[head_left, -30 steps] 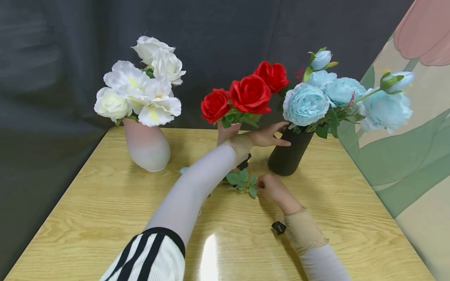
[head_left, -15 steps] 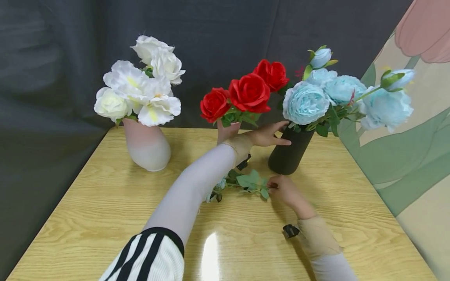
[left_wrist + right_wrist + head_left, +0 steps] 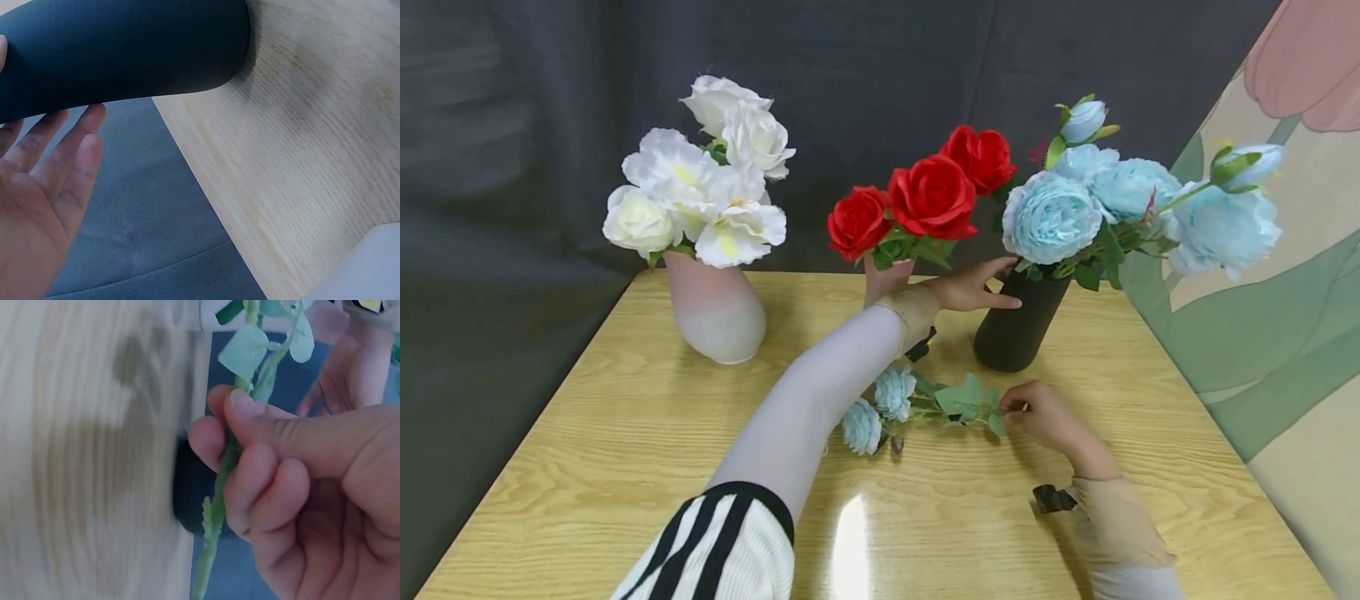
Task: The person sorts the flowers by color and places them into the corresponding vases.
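Dark grey cloth hung behind the wooden table [image 3: 625, 433], and a painted panel [image 3: 1285, 333] of green and pink leaned along its right side. On that table I had three vases in a row at the back. The black vase [image 3: 1015, 329] stood rightmost, stuffed with pale blue flowers [image 3: 1052, 218]. Just to its left sat the small pink vase [image 3: 880, 282] with red roses [image 3: 934, 198], and well to the left of that the pale pink vase [image 3: 715, 308] carrying white blooms [image 3: 700, 187].

My left hand [image 3: 966, 287] was stretched across to the black vase, fingers [image 3: 47, 147] straight and relaxed, laid against its upper side just under the blue heads, gripping nothing; the left wrist view showed them flat beside the dark wall of the vase.

My right hand [image 3: 1048, 417] was in front of the black vase, low over the tabletop, thumb and curled fingers [image 3: 250, 481] pinching the green stem of a loose blue flower sprig [image 3: 917, 407]. The sprig lay stretched out leftward from that pinch, leaves first, then two small blue heads close by my left forearm, in front of the black vase and nearer to me. Whether the heads touched the wood, I couldn't tell.
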The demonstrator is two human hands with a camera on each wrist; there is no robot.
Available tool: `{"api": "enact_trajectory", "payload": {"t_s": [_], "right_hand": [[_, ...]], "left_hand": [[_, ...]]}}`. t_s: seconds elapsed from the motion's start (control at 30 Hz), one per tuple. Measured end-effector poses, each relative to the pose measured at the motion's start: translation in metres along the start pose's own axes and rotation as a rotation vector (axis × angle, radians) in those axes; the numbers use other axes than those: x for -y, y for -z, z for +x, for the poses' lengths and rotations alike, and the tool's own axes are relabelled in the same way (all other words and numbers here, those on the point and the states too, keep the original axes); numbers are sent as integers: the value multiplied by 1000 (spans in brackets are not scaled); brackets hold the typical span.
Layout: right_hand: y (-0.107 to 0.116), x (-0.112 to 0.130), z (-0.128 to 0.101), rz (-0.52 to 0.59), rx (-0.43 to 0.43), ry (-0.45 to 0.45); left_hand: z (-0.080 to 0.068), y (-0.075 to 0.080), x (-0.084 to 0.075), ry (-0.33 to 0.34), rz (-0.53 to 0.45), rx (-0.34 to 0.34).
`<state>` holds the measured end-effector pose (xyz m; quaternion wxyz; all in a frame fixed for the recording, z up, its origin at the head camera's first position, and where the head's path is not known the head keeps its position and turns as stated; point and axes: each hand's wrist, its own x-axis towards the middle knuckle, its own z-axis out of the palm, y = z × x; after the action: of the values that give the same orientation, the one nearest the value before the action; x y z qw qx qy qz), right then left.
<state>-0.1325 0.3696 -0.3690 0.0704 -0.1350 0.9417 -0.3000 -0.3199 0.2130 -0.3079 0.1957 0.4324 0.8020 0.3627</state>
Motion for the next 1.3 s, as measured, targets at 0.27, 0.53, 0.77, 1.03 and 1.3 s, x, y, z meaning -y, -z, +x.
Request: {"api": "enact_trajectory", "payload": {"t_s": [0.27, 0.53, 0.77, 1.03, 1.3], "right_hand": [[16, -8, -15, 36, 46, -75], [27, -14, -23, 53, 14, -63], [40, -18, -29, 66, -43, -80], [52, -30, -40, 62, -170, -11], [57, -26, -40, 56, -409, 77]], "left_hand": [[1, 1, 1, -12, -11, -5], [0, 2, 0, -20, -22, -4], [2, 4, -3, -31, -4, -15], [2, 5, -5, -50, -11, -4], [1, 5, -7, -57, -20, -14]]}}
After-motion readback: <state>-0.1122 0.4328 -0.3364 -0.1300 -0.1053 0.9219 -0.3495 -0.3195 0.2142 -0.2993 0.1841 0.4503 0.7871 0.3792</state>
